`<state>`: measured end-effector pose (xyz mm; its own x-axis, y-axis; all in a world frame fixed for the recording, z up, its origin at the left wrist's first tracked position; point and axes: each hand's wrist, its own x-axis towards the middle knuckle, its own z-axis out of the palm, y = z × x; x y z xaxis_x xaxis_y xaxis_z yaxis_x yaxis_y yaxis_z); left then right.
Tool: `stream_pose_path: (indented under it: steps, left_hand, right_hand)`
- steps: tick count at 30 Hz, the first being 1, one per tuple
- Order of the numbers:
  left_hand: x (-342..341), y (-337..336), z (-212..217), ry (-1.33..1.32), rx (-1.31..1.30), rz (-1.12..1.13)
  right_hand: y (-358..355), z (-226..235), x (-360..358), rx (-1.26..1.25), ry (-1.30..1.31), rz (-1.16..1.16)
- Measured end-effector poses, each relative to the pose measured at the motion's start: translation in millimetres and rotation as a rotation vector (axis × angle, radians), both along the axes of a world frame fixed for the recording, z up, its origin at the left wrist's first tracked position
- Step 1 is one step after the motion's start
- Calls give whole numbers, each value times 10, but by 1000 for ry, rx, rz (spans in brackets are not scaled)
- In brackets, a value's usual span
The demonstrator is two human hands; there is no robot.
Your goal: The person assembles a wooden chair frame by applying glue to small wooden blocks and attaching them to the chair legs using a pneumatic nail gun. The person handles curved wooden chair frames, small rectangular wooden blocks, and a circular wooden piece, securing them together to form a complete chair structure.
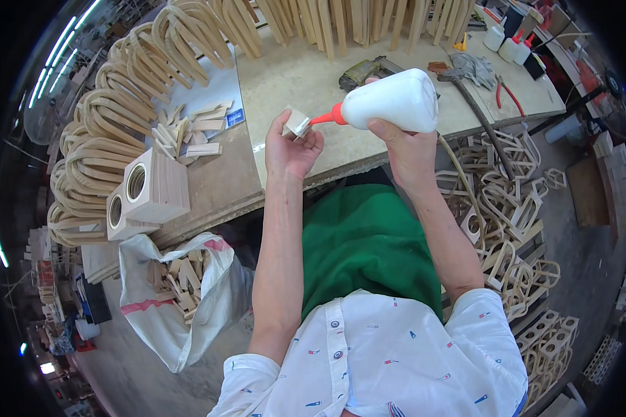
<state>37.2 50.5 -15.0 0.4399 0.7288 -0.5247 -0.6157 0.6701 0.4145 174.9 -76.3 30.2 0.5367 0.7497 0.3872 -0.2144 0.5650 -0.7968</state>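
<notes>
My right hand (405, 147) grips a white glue bottle (396, 103), tipped so that its red nozzle points left. The nozzle's tip meets a small pale wooden piece (295, 124), where a whitish patch shows. My left hand (293, 151) pinches that piece between thumb and fingers, palm turned up, above the near edge of the workbench (285, 83). Part of the wooden piece is hidden by my fingers. A dark tool that looks like a nail gun (368, 71) lies on the bench beyond the bottle.
Bent wooden frames (104, 118) line the left and far bench. Stacked blocks with round holes (160, 184) and wood scraps (205, 121) sit left. A scrap sack (181, 347) stands below. Right lie a hammer (480, 104), pliers (509, 97), gloves (474, 68) and more frames (508, 257).
</notes>
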Motion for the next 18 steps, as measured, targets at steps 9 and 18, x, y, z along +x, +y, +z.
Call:
stream_pose_path:
  steps: [9, 18]
  left_hand:
    - [-52, 55, -47, -28, -64, 39]
    - [4, 69, -37, -104, -141, 32]
  right_hand:
    - [-69, -91, 43, 6, 44, -44]
    - [-8, -168, -41, -37, 58, 18]
